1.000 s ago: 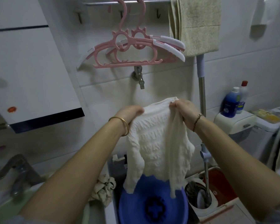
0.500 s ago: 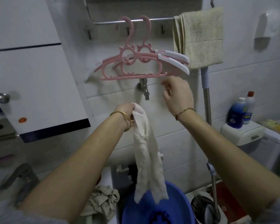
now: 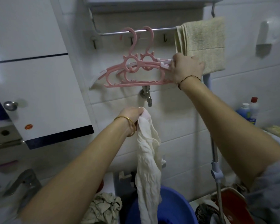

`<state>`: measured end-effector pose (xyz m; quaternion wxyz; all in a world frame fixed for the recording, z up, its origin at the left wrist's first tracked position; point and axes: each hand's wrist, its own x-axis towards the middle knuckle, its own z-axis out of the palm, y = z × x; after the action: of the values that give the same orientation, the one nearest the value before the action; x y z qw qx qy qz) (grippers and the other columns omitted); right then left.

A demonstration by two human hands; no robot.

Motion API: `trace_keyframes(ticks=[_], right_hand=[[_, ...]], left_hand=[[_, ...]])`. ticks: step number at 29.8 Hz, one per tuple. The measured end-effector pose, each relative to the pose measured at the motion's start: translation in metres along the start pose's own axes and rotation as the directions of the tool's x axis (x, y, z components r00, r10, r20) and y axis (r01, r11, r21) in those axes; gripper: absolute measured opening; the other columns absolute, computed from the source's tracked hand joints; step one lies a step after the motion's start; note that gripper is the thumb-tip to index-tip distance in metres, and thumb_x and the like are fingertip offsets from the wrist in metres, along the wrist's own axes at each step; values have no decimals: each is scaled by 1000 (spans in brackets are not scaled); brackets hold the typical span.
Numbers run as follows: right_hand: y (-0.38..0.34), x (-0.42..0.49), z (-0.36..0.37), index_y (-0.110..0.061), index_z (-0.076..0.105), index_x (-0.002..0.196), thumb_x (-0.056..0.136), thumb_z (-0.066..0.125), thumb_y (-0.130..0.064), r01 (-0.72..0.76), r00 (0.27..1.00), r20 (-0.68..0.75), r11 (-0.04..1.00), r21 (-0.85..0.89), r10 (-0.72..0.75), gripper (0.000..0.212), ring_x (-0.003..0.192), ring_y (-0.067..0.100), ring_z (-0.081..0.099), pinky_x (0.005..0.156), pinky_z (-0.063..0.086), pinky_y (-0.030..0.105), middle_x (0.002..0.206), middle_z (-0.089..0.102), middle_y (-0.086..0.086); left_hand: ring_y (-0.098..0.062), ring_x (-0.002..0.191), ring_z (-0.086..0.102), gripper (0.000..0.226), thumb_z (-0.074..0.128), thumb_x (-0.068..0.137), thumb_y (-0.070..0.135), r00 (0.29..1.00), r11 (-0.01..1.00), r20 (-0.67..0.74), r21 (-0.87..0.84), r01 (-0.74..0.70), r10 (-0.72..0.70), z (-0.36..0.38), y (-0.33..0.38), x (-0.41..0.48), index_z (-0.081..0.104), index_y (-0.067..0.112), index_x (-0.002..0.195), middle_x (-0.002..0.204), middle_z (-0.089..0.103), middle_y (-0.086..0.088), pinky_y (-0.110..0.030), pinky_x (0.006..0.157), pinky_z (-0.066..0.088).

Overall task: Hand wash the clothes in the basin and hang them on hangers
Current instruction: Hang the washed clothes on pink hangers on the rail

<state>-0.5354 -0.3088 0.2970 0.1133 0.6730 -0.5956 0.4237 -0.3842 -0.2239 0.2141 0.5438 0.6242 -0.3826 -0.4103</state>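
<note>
Up on the wall rail (image 3: 162, 30), two pink plastic hangers (image 3: 136, 73) hang side by side next to a beige towel (image 3: 204, 39), and the right hand (image 3: 187, 68) is closed around their right-hand ends, so this looks like the grab-a-hanger step. Lower down, the left hand (image 3: 131, 114) is fisted tight on the top of a wet white garment (image 3: 148, 160), which droops straight down into the blue basin (image 3: 176, 206). A crumpled beige cloth (image 3: 103, 207) sits just left of the basin. Next move, I'd guess, is lifting one hook off the rail without dragging the other along, then feeding the hanger into the neck, tricky one-handed.
</note>
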Motion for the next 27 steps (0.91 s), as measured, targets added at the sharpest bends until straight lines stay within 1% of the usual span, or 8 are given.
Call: trace_keyframes(ticks=[2,5,9,14,17,22,26,27], right_hand=[[3,7,1,-18,61,112,99,35,-29,8,996,87,1000,22,-10,32,108,31,49,91,34,41,106,62,11],[7,15,2,-14,67,107,96,41,-28,-17,990,143,971,237,-18,31,95,29,56,78,42,34,102,65,12],[14,20,-1,-8,67,106,96,43,-22,-41,999,25,953,299,36,30,96,30,58,68,37,29,103,64,13],[36,21,-1,-6,63,90,95,43,-21,-81,997,39,917,391,72,25,78,26,51,60,30,28,82,54,10],[57,9,3,2,61,86,93,45,-19,-121,992,36,871,477,118,27,73,28,50,61,37,34,77,51,13],[110,-45,28,-6,58,82,92,49,-29,-178,958,-55,733,657,282,26,75,29,54,69,48,49,78,54,14],[127,-123,58,-14,53,89,99,45,-21,-326,881,107,428,843,461,15,66,11,50,61,51,26,75,50,2],[127,-143,68,-14,52,87,100,44,-17,-359,856,167,330,873,488,16,65,10,48,64,49,27,73,48,1]], left_hand=[[-21,67,56,23,52,94,10,1000,999,-5,34,0,0,3,0,2,57,7,72,77,58,-12,-38,82,51],[-23,71,56,24,53,93,11,1000,996,-13,85,-2,3,5,0,2,56,7,69,75,57,-11,-42,85,51],[-24,79,51,25,53,91,11,1000,992,-8,128,-22,24,7,-2,5,52,10,66,84,53,-14,-35,74,43],[-25,79,53,22,54,90,13,999,987,13,156,-33,31,13,-3,4,55,10,69,86,55,-15,-35,75,44],[-25,79,56,22,54,92,14,999,986,30,165,-32,28,17,-4,4,56,8,71,85,59,-15,-37,78,47],[-26,81,58,20,56,92,17,998,983,54,182,-40,31,24,-8,7,59,8,74,87,61,-15,-40,85,51],[-26,86,57,22,53,94,20,995,975,97,216,-58,37,33,-15,8,56,12,73,88,58,-16,-44,87,49],[-26,87,56,23,51,95,20,992,973,117,221,-63,38,37,-17,8,55,12,74,91,57,-16,-43,85,49]])
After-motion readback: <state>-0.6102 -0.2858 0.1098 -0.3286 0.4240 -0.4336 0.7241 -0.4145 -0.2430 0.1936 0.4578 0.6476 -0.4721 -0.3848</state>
